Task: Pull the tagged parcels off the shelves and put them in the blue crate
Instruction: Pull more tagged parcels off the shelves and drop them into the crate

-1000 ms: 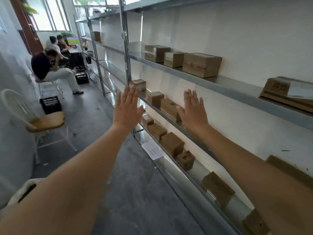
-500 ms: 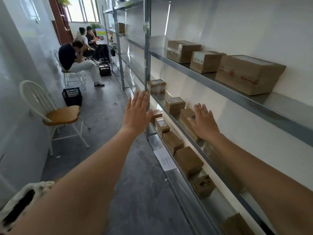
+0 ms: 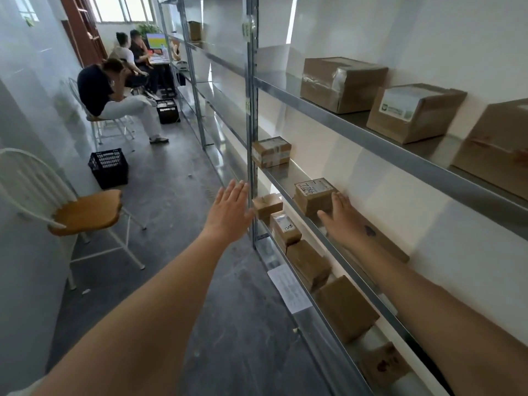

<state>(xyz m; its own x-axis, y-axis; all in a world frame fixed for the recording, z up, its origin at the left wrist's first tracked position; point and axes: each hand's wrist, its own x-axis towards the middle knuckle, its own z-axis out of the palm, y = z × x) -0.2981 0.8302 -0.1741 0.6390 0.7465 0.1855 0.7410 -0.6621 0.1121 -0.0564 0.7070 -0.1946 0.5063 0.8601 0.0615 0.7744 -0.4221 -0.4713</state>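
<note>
Small brown parcel (image 3: 313,195) with a handwritten white label sits mid-frame on the middle shelf (image 3: 288,178), right hand (image 3: 341,217) flat against its near side, left hand (image 3: 230,215) open, off left.

A long room has a dark gray floor (image 3: 160,201) and white walls (image 3: 428,30), with metal shelves (image 3: 337,125) running along the right wall. On the left a white chair (image 3: 71,212) with a brown wooden seat stands by the wall, and a black crate (image 3: 108,168) sits on the floor just past it. At the far end three people (image 3: 114,92) sit near a bright screen (image 3: 156,41) under sunny windows (image 3: 125,8), beside what may be a brown door (image 3: 83,27).
</note>
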